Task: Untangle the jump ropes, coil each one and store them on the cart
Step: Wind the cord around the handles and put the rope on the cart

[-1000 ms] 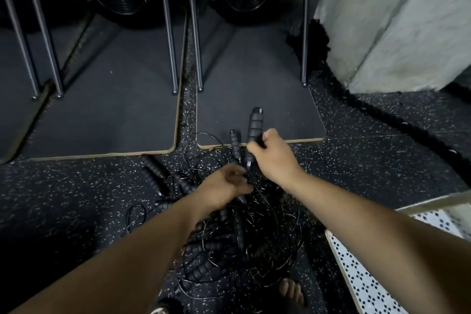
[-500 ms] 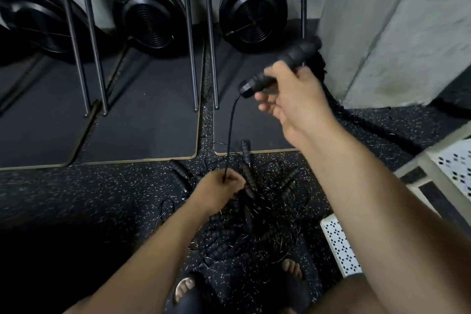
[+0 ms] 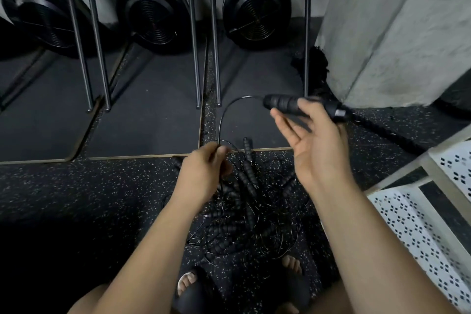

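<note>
Right hand (image 3: 318, 143) holding jump rope handle (image 3: 283, 104) under thumb, other fingers lying extended. Left hand (image 3: 204, 173) pinching cord (image 3: 221, 120), which is arcing up toward 1 o'clock. Tangled jump ropes (image 3: 244, 201) lying on speckled floor (image 3: 102, 186) between forearms. White perforated cart (image 3: 407, 224) standing at 4 o'clock.

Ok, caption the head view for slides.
Right hand holds a black foam rope handle; left hand pinches its thin black cord above the tangled pile.
</note>
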